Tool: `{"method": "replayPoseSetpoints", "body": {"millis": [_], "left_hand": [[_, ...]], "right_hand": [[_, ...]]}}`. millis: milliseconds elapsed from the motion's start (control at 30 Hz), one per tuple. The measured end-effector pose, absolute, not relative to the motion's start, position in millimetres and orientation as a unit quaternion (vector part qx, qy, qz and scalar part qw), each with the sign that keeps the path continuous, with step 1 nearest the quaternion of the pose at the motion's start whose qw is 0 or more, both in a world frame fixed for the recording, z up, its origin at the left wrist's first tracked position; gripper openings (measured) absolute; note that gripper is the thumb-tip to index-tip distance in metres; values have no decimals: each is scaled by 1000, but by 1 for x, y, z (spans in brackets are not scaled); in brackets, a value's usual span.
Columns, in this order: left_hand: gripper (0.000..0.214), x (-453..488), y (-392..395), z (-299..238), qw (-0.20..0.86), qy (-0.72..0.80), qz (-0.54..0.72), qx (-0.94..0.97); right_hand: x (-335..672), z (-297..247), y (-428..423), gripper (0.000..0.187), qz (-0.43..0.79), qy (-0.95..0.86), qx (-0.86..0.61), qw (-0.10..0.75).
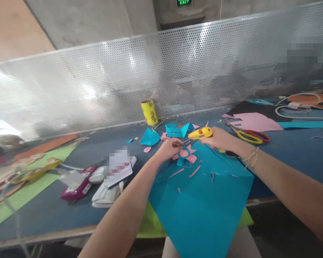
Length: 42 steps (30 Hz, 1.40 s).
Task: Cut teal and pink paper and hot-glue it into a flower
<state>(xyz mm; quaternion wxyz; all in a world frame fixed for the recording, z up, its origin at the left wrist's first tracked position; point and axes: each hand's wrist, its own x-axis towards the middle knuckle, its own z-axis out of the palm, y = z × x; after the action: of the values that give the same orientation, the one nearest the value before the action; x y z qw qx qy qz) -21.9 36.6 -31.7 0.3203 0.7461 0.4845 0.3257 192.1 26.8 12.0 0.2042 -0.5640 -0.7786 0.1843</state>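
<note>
My right hand [214, 138] is wrapped around a yellow hot glue gun [199, 133], its front end pointing left toward my other hand. My left hand [172, 147] has its fingers curled in a pinch; what lies between the fingertips is too small to make out. Just below those fingers is a pink paper flower [191, 158] with a blue ring around its pink centre. Beneath it a large blue paper sheet [201, 200] spreads over the table edge toward my lap. Thin pink paper strips [195, 171] and a small blue paper loop [211, 177] lie on this sheet.
Red and yellow-handled scissors [249, 137] lie by cut pink paper [258, 122] at right. Folded blue paper pieces [150, 137] and a yellow tape roll [149, 112] are behind. A phone [121, 175], purple power strip [79, 186] and cables lie left. A perforated metal screen [110, 86] borders the table.
</note>
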Motion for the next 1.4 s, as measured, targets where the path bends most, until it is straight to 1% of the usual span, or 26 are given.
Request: {"method": "replayPoseSetpoints", "body": {"millis": [100,200,500,567,733,900,1067,1167,1300,1400], "left_hand": [[16,-21,36,-33,344,481,325,738],[17,-22,35,-34,352,487,314,735],[12,-20,35,-34,319,495,311,746],[11,-21,36,-34,296,509,320,742],[11,-24,38,-33,242,551,333,726],[13,-24,38,-35,234,551,314,737],[22,-19,34,-28,223,541,369,722],[25,-15,30,-23,241,531,394,711],[22,-13,28,-23,313,508,407,692],[20,-13,28,-25,346,494,416,680]], "right_hand": [[194,17,25,18,247,-761,-563,207],[196,17,26,18,282,-760,-546,210],[204,9,39,20,409,-708,-508,270],[206,8,42,20,425,-696,-506,280],[210,3,51,25,456,-688,-491,280],[211,4,49,26,482,-684,-478,268],[209,10,38,23,502,-676,-461,280],[206,13,32,21,514,-671,-450,288],[204,15,29,19,529,-667,-438,289],[205,14,30,21,534,-671,-429,283]]}}
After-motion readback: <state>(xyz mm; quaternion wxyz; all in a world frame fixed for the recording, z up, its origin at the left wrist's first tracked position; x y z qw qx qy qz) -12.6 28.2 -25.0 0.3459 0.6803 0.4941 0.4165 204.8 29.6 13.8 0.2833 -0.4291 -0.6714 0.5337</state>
